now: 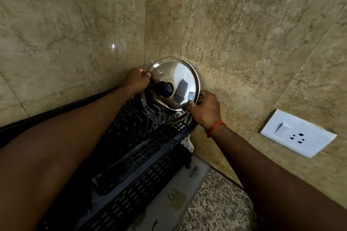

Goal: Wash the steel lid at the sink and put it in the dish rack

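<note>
1. Both hands are holding one thing. The left hand [137,80] has its fingers curled round the left edge of the round shiny steel lid [180,73]. The right hand [205,110] pinches the lower right edge of it with thumb and fingers.
2. Behind both hands is the brown stone tile wall [75,24]. It fills all the space above them.
3. Below the hands sits the black plastic dish rack [150,146]. It has lots of little holes, and it runs under the left arm toward the person.
4. Under the right arm, nearer the person than the right hand, is the speckled grey stone counter [221,202].
5. A pale flat mat [199,180] with the word HOME on it lies under the rack, nearer the person than the right hand.
6. The lid stands up on its edge between the two hands. Its bottom edge is down among the rack's upright prongs at the far end, close to the wall. I cannot tell if it touches the wall. Its top side faces the person.
7. A white plastic switch and socket plate [298,133] is on the wall to the right of the right hand, well apart from it.
8. The black round knob [164,89] sits in the middle of the lid, just beside the left hand's fingers.
9. A thin red thread [215,127] is tied round the right wrist.
</note>
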